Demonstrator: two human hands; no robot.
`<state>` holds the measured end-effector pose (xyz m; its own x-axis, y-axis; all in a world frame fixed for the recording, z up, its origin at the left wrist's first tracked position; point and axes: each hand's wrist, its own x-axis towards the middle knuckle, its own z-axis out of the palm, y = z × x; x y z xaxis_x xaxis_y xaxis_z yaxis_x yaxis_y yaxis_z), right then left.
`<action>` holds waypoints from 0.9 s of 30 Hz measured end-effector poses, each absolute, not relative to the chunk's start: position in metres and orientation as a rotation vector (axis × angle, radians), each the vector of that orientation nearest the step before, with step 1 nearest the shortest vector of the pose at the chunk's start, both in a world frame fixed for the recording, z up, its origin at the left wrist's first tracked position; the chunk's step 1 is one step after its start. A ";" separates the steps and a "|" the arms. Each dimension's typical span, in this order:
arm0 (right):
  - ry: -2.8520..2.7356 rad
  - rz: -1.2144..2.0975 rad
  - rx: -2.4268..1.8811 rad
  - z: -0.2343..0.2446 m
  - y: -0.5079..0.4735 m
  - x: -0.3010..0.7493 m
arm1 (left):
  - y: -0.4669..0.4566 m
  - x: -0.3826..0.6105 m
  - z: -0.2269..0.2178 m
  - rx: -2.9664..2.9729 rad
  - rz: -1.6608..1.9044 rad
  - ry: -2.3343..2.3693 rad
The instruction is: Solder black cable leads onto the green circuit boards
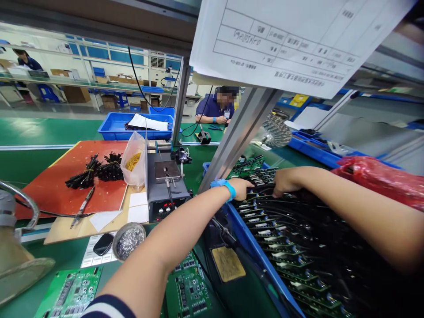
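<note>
A blue bin (pixel 250 240) is packed with circuit boards (pixel 281 255) and black cables (pixel 285 207); silvery bits (pixel 128 242) are held in a bowl (pixel 114 247). Over the bin, left hand (pixel 240 189) and right hand (pixel 285 180) are placed, grip indiscernible. Farther back, yellow bands (pixel 134 162) are bagged.

Back left: blue rectangular plastic tray (pixel 114 134) holding a loose white sheet (pixel 150 123).
Overhead: printed white paper form (pixel 271 48) above a grey metal post (pixel 243 123).
Right edge: glossy red plastic-wrapped bundle (pixel 380 176).
Across: person in navy shirt (pixel 215 107).
</note>
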<state>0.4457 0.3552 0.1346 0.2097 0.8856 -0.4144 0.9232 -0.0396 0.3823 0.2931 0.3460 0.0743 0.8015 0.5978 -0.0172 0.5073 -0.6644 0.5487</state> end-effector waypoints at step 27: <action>2.400 0.413 1.217 0.110 0.315 0.424 | 0.347 0.294 0.046 2.421 0.290 1.035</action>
<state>0.4245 0.3153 0.1102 -0.5308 0.8159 -0.2291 0.6922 0.5734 0.4382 0.2937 0.3469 0.0456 0.6903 0.7235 0.0031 0.6200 -0.5938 0.5129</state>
